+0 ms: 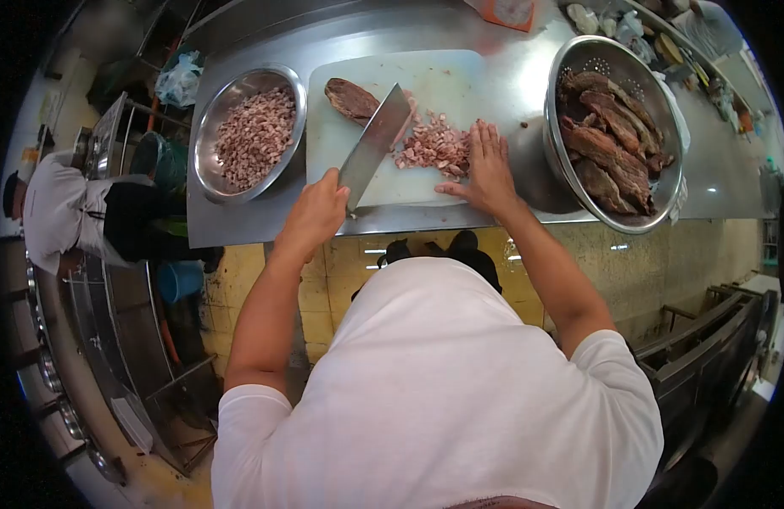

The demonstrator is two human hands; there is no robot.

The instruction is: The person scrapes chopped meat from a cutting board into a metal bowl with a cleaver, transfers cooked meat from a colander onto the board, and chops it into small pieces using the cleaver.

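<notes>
My left hand (317,210) is wrapped round the handle of a broad cleaver (377,144), its blade slanting up and to the right over the cutting board (443,69). Behind the blade lies a piece of cooked meat (350,99), partly hidden by it. A heap of chopped meat (436,146) sits on the board to the right of the cleaver. My right hand (489,170), fingers stretched out and thumb apart, rests against the right side of this heap.
A steel bowl (207,161) of diced meat stands left of the board. On the right, a perforated steel colander (551,127) holds several large meat pieces (613,148). An orange box (509,12) is at the back. Another person (61,208) stands far left.
</notes>
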